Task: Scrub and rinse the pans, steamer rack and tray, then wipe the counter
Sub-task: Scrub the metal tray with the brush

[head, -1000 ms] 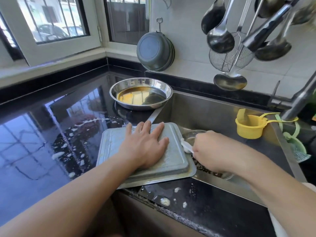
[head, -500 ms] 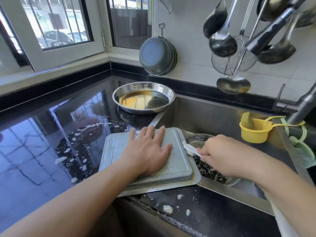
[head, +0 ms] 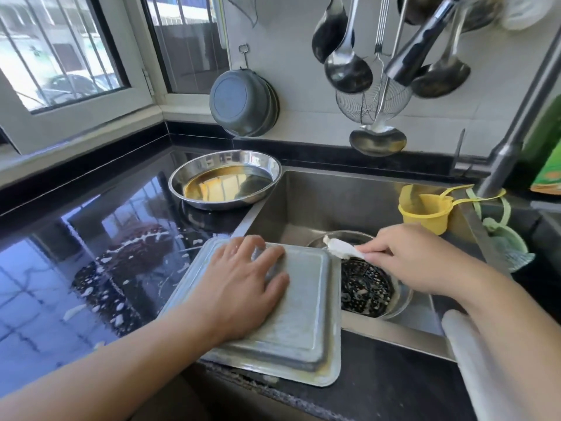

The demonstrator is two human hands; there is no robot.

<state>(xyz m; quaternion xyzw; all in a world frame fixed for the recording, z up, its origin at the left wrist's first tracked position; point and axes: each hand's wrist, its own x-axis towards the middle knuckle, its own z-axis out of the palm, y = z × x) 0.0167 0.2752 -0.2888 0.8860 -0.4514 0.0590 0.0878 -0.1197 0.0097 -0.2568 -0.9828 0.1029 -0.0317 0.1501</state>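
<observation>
Your left hand [head: 243,287] lies flat on the upside-down tray [head: 303,317], which sits on the bench [head: 379,387] edge by the sink [head: 318,202]. Your right hand [head: 416,259] pinches a white scrubber [head: 340,247]. Press down so the tray can't slide, then scrub every corner.

Counter [head: 60,287]: tray [head: 297,323], pan [head: 224,180].

A single head-worn camera looks forward and down from close above the counter [head: 91,268]. The sink [head: 334,202] sits right of centre, a window [head: 60,56] far left, the tiled wall [head: 297,101] far ahead, and both forearms enter from the near edge.
</observation>
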